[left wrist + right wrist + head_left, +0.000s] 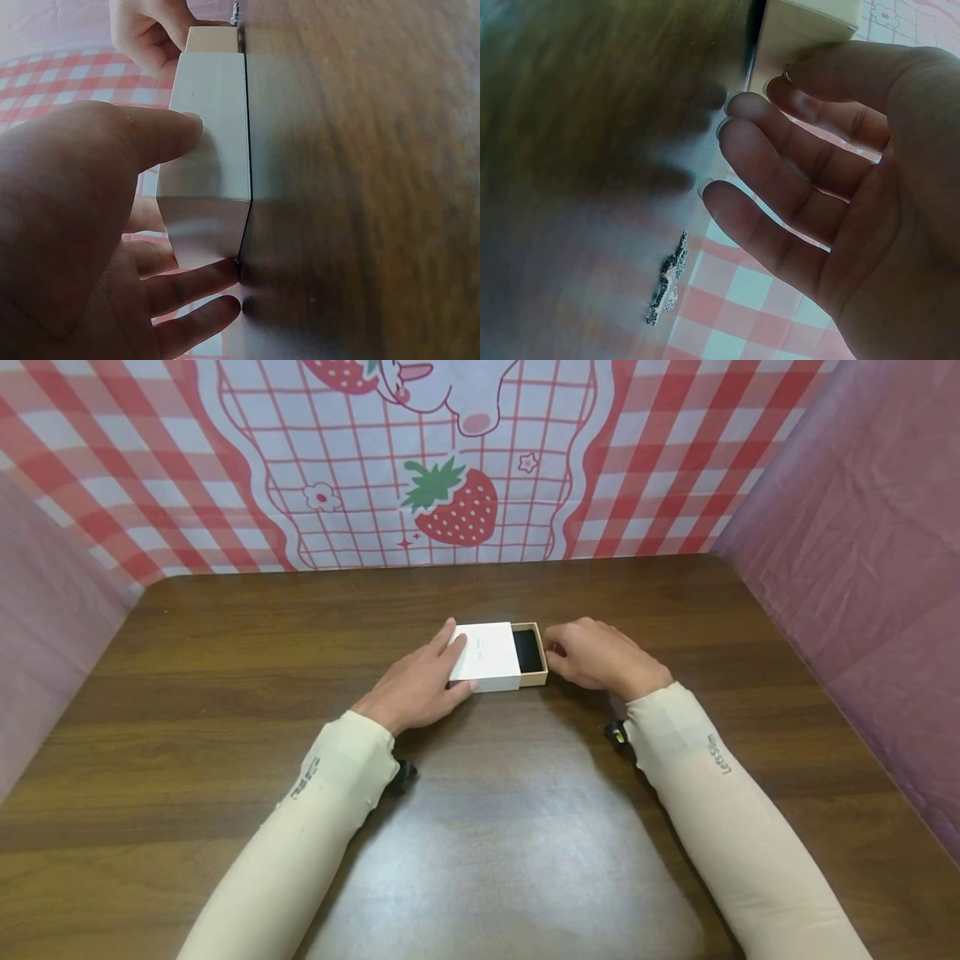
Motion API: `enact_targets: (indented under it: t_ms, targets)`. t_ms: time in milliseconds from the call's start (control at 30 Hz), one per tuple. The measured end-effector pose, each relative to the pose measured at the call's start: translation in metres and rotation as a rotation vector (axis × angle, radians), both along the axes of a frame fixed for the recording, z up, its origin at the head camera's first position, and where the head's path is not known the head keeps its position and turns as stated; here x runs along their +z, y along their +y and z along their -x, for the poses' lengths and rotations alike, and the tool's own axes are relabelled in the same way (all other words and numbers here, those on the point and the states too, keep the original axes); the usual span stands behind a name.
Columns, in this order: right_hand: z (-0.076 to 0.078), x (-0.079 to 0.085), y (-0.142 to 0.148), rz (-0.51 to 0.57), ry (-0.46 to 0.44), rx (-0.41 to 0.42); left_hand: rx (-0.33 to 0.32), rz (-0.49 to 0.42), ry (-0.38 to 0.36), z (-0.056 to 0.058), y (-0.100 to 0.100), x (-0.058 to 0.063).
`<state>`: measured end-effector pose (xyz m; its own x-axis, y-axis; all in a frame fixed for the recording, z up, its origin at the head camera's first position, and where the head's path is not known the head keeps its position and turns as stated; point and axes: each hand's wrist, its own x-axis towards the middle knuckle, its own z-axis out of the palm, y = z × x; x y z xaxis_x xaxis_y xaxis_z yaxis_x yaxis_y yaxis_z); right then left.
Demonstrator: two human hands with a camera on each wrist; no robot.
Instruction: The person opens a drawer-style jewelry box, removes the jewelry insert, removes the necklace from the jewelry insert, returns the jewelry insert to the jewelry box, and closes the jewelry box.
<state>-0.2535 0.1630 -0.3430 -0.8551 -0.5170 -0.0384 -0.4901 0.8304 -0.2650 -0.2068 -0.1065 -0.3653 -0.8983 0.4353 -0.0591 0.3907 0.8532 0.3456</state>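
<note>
A white slide-out box (483, 652) lies on the table with its tan inner tray (533, 678) drawn partway out to the right. Black lining (527, 652) shows inside the tray. My left hand (420, 685) grips the white sleeve by its left end, thumb along the near side (206, 150) and fingers spread over the top and around the end. At the tray's right end is my right hand (600, 652), fingers bent. Its thumb and index fingertip (776, 88) meet or nearly meet the tray's end wall (802, 30); whether they pinch anything there is unclear.
A small silvery, sparkling piece (667, 281) lies on the brown wooden table (480, 843), close to the right hand. Behind the table hangs a red-and-white checked cloth (660, 452) with strawberries. Pinkish cloth (855, 543) hangs along the right side.
</note>
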Motion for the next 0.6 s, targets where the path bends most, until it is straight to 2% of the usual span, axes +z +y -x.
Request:
enact_targets:
  t_ms: [600]
  targets:
    - [0.0000,-0.0001,-0.0005,-0.004,-0.005,-0.002,0.001,-0.007,0.001,0.0002,-0.0004,-0.0011]
